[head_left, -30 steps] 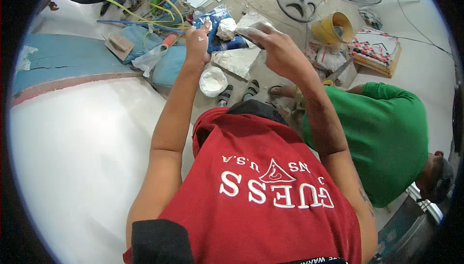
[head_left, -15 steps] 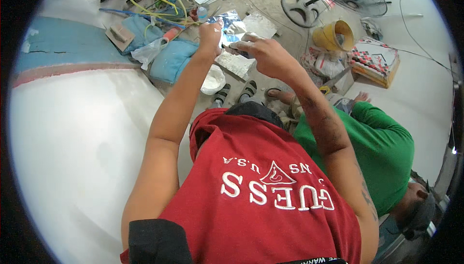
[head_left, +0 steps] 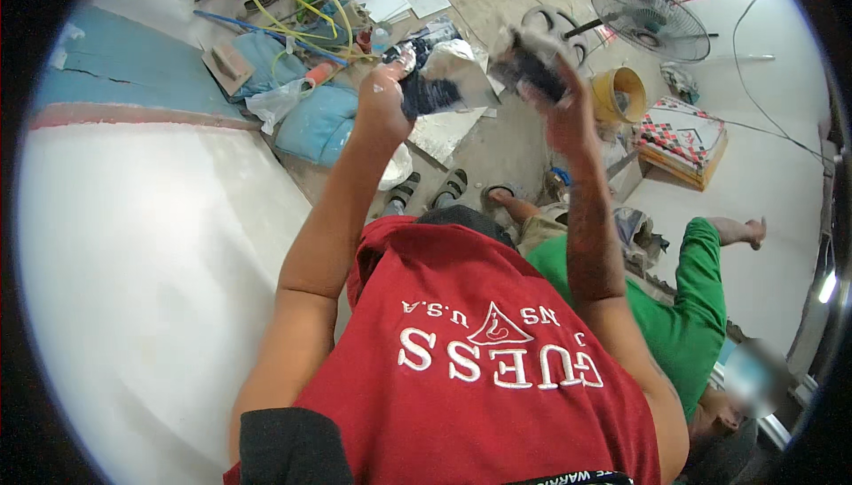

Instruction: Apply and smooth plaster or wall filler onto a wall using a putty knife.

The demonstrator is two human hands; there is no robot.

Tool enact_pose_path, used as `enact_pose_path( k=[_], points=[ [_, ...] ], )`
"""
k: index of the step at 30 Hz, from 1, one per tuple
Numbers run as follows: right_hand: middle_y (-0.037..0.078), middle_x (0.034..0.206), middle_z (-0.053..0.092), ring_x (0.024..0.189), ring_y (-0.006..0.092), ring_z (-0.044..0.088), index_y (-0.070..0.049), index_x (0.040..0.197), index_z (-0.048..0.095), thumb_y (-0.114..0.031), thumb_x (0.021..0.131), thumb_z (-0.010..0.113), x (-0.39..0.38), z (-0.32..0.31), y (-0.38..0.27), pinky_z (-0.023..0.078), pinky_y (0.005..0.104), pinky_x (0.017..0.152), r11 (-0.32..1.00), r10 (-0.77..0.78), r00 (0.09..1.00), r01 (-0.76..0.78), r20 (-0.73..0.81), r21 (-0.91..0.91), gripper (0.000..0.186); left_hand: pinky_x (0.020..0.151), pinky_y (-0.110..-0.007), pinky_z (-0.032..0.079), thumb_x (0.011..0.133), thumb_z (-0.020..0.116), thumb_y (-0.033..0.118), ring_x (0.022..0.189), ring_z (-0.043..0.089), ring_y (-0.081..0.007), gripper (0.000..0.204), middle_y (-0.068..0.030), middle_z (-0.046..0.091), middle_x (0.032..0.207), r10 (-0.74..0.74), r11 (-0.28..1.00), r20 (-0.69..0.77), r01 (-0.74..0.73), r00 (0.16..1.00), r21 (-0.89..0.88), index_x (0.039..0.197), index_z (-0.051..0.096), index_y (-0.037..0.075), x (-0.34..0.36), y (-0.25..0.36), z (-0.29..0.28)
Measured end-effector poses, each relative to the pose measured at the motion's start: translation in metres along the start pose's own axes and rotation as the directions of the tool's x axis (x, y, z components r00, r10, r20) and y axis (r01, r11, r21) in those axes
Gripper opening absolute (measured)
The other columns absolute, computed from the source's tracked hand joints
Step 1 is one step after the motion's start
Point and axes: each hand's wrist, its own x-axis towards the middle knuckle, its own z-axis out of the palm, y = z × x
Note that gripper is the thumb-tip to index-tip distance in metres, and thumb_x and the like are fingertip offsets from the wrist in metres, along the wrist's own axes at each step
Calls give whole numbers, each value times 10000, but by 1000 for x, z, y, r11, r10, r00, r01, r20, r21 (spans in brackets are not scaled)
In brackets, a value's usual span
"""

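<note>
My left hand (head_left: pixel 385 102) is closed around the dark grip of a wide putty knife (head_left: pixel 472 82). White paste (head_left: pixel 449 57) lies along its thin metal blade, and some is smeared on my fingers. To the right, my right hand (head_left: pixel 564 99) is wrapped round a dark, flat-faced tool (head_left: pixel 534 72) with pale smears at its top. Motion blurs this tool, so its exact kind is unclear. A gap separates the two tools. Beneath them on the floor lies a pale, paste-streaked board (head_left: pixel 444 135), and a white bowl (head_left: pixel 399 170) is partly behind my left forearm.
A person in a green shirt (head_left: pixel 661 330) is close on my right, one arm stretched out. Beyond stand a yellow bucket (head_left: pixel 619 96), a fan (head_left: pixel 652 19) and a patterned box (head_left: pixel 683 141). Blue sacks (head_left: pixel 319 121), hoses and a float (head_left: pixel 229 68) lie left, beside a white wall surface (head_left: pixel 151 281).
My hands have moved apart; the right one swung right and up with its dark tool. The left hand's blade has turned into view. The person in green has extended an arm outward.
</note>
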Motion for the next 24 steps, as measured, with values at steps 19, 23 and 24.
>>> enact_pose_path(
  k=[19, 23, 24],
  points=[
    [138, 1141, 502, 935, 183, 505, 59, 1197, 398, 80, 692, 495, -20, -23, 41, 381, 286, 838, 935, 351, 918, -355, 185, -13, 515, 567, -292, 483, 812, 470, 69, 631, 576, -151, 110, -69, 586, 789, -98, 910, 73, 60, 992, 410, 865, 554, 21, 9, 10, -14],
    [163, 1075, 535, 881, 213, 532, 23, 1193, 427, 98, 651, 469, 7, -10, 33, 405, 279, 797, 979, 92, 930, -20, 355, -201, 549, 504, -294, 479, 858, 448, 136, 587, 556, -135, 142, -46, 554, 739, -167, 748, 13, 118, 986, 653, 811, 524, 25, 49, -3, -34],
    [181, 1043, 547, 863, 229, 541, 9, 1183, 445, 106, 626, 449, 9, -2, 44, 410, 281, 787, 970, 10, 923, 84, 384, -227, 565, 490, -296, 472, 863, 464, 172, 573, 544, -130, 166, -45, 552, 733, -193, 733, -17, 155, 981, 662, 819, 524, 23, 42, -5, -21]
  ],
)
